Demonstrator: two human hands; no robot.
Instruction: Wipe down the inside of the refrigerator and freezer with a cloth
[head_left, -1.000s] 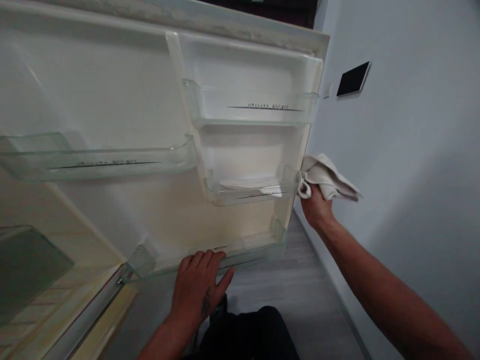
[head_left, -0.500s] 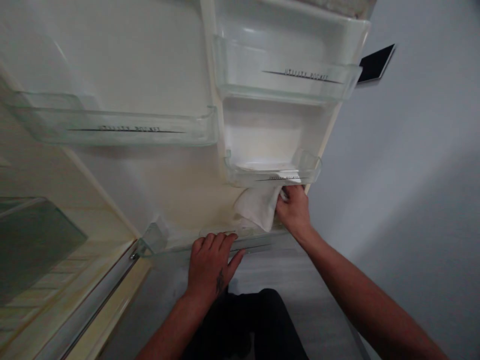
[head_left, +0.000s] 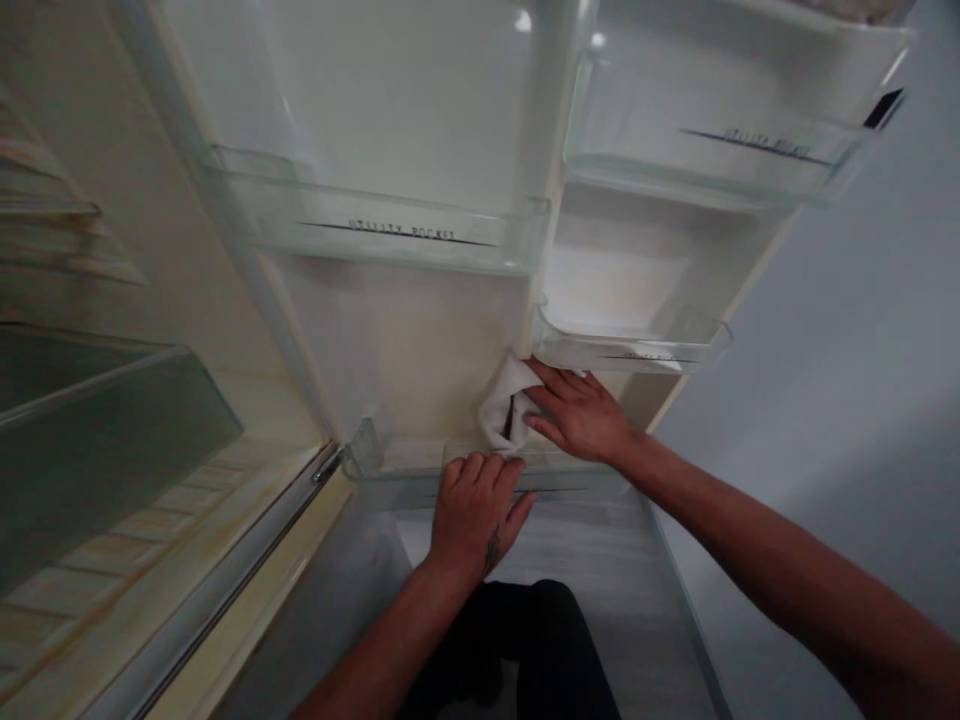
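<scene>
I look at the inside of an open fridge door (head_left: 420, 340). My right hand (head_left: 577, 412) presses a white cloth (head_left: 501, 408) flat against the door's yellowed inner wall, just below a small clear door bin (head_left: 630, 345); its fingers are stretched out over the cloth. My left hand (head_left: 476, 510) rests on the rim of the lowest clear door shelf (head_left: 390, 470), fingers curled over the edge.
A long clear pocket (head_left: 382, 230) marked with lettering hangs on the door's left half, another pocket (head_left: 720, 150) at upper right. The fridge interior with a glass shelf (head_left: 97, 430) lies to the left. A grey wall (head_left: 862, 330) stands to the right, grey floor below.
My right hand brought the cloth from the door's outer right edge in under the small bin, then further left along the inner wall. The view shifted left. My left hand stayed on the lowest shelf.
</scene>
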